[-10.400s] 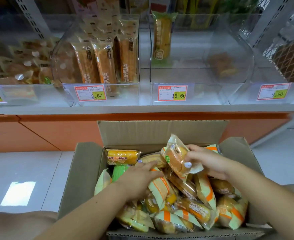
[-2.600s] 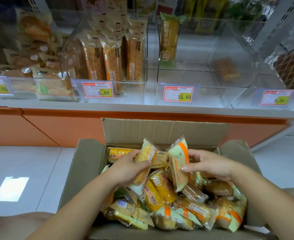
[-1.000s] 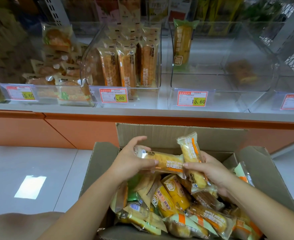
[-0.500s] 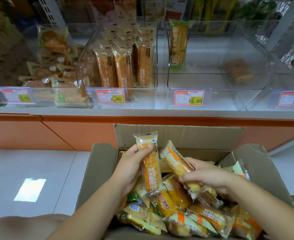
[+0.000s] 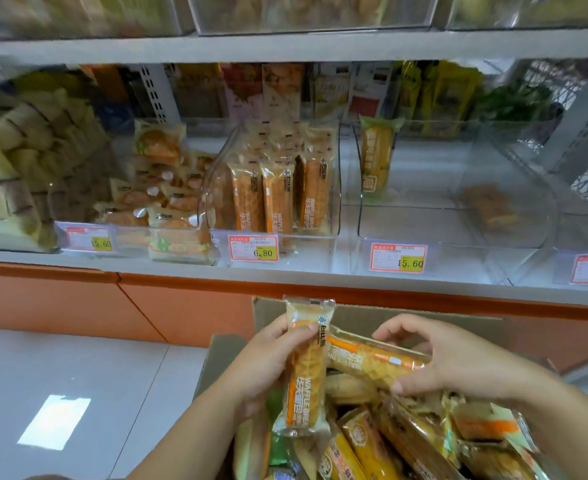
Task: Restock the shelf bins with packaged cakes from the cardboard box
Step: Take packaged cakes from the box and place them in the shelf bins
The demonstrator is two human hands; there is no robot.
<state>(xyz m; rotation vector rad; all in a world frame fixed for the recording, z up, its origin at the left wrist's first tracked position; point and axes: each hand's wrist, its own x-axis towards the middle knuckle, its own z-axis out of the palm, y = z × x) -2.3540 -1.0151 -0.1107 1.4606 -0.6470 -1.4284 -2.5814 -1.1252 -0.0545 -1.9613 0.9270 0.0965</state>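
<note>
Two waffle packs are in hand above the cardboard box. Left hand is closed around an upright waffle pack, thumb across its front; print on the wrapper reads "WAFFLE BREAD" beside Chinese characters. Right hand pinches a second waffle pack lying crosswise, fingers on its upper edge, thumb on its lower edge; its left end touches the upright one.

Below both hands the box is crowded with packaged cakes in yellow, orange and green wrappers (lettering too blurred to read). Back flap of the box stands up just behind the hands.

Shelf edge runs level above the box. Waffle bin straight ahead holds standing packs with the same "WAFFLE BREAD" print, front tag reading 6.80; bare floor shows at its front right. Right bin holds one yellow-green pack leaning at the back left, tag reading 15.60, otherwise open room. Left bin is piled with buns, tag 15.60.
</note>
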